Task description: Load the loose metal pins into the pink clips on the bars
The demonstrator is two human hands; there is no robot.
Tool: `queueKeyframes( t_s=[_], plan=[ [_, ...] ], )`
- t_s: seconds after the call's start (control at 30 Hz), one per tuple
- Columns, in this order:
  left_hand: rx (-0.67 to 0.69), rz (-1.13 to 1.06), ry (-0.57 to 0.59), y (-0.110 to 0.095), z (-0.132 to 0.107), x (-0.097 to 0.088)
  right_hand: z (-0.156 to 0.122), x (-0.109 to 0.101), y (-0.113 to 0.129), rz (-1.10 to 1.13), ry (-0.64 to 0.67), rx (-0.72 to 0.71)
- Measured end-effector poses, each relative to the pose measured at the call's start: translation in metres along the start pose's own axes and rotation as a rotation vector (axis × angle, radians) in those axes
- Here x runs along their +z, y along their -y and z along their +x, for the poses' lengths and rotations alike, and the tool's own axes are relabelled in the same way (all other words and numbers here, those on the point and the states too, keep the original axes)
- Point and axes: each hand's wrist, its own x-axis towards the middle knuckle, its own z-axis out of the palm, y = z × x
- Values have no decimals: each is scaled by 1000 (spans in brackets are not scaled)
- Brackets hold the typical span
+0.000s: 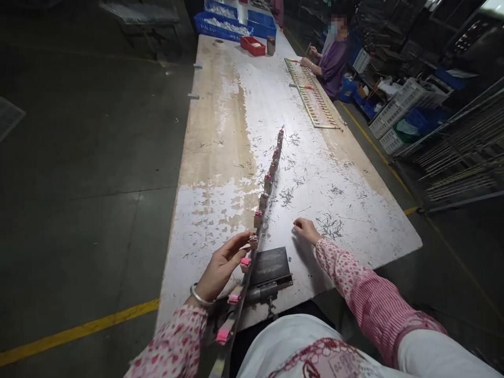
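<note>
A long metal strip [263, 210] carrying several pink clips runs from my lap out across the worn white table [220, 157]. My left hand [222, 265] rests against the strip near its close end, fingers curled around the clips there. My right hand [306, 229] lies on the table to the right of the strip, fingers pinched together beside a heap of thin metal pins [329, 224]. What the right fingers hold is too small to make out. A dark metal plate [271, 265] sits just right of the strip by the table's front edge.
More loose pins [289, 194] are scattered over the table's middle. A person in purple [334, 60] sits at the far right, working on another long rack [313, 97]. Blue bins [224, 25], a red tray [252, 45] and a jar [271, 45] stand at the far end. Racks and crates [397, 107] line the right side.
</note>
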Motion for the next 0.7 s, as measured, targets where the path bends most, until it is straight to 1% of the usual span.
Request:
queueKeyframes(
  t_s=[0.07, 0.13, 0.2, 0.27, 0.37, 0.47, 0.57, 0.63, 0.7],
  plan=[
    [-23, -7, -56, 0, -15, -3, 3, 22, -18, -25, 20, 1],
    [-54, 34, -71, -2, -30, -5, 4, 38, -24, -42, 39, 0],
    [-79, 80, -67, -4, -42, -6, 6, 47, -24, -39, 52, 2],
    [-84, 98, -64, -4, -49, -6, 8, 50, -22, -14, 51, 1],
    [-59, 94, -65, -2, -52, -5, 6, 41, -18, 68, 24, -25],
    [-41, 81, -48, 0, -48, -4, -5, 22, -12, 191, -27, -53],
    [-14, 73, 15, -1, -42, -5, -24, 0, 0, 326, -43, -61],
    [21, 91, 88, -2, -36, -6, -40, -13, 13, 539, -7, -42],
    [58, 138, 150, -2, -30, -9, -57, -23, 27, 846, 65, -1]
  ],
)
